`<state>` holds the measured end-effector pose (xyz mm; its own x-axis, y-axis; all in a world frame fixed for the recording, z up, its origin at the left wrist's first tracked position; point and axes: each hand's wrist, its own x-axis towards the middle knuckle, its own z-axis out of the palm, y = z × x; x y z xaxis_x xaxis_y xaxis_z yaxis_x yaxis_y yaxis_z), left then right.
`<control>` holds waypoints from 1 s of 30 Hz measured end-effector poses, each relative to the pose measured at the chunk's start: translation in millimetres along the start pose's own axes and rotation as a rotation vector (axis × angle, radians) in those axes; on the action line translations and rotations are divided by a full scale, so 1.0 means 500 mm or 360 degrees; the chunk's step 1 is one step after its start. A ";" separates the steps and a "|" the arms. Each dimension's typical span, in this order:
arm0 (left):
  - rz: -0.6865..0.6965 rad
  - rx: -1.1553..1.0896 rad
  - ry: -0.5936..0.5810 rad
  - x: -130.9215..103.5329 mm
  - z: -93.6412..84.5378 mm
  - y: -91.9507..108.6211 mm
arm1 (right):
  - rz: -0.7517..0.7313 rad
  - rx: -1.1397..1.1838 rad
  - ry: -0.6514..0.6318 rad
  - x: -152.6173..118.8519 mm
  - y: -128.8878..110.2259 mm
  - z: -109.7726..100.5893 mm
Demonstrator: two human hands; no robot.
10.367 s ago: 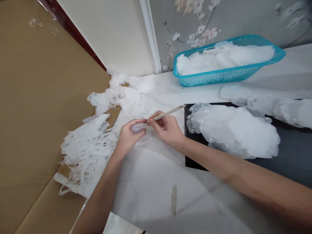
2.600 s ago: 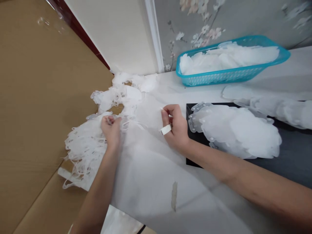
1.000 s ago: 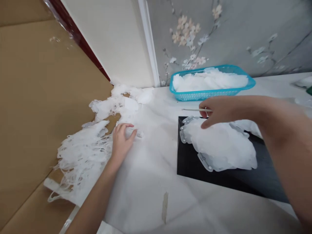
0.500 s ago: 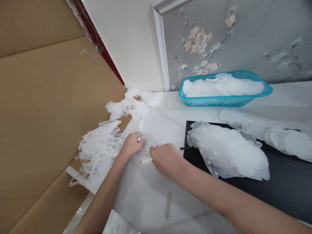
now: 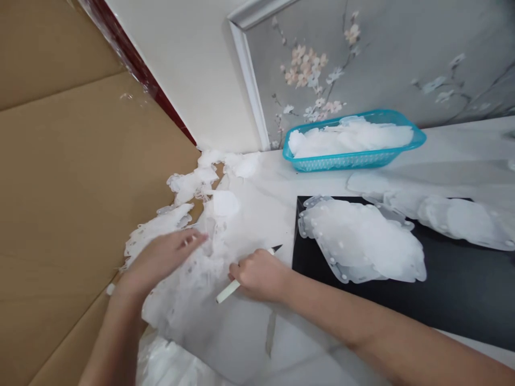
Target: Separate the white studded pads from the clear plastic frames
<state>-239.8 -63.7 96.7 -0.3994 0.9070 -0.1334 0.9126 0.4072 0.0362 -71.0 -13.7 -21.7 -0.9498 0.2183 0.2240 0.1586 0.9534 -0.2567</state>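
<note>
My right hand is closed around a craft knife with a pale, pen-like handle. Its dark pointed blade sticks out past my knuckles toward the black board. On the left, my left hand is slightly blurred, its fingers stretched to the right. A tiny white speck shows between its fingers, too small to name. Under and beside that hand spreads thin, translucent white sheet scrap with lacy, cut-out edges. A rounded white piece lies just beyond the fingertips.
A blue plastic basket of white pieces stands against the wall. Translucent white pieces with rounded edges are heaped on a black board at the right, with an overlapping row behind. Cardboard walls the left side.
My left hand has moved left and toward me, and lacy scrap now spreads across the table below it. My right hand has shifted slightly left and nearer, showing more of the knife handle.
</note>
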 end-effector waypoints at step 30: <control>0.0051 0.0093 0.0506 0.231 0.165 0.035 | 0.1129 0.0326 0.1251 -0.056 0.100 -0.211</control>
<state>-262.6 39.4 0.2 -0.3695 0.9110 0.1831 0.9249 0.3797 -0.0225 -7.9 49.8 58.1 -0.2082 0.8496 0.4847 0.4875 0.5197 -0.7016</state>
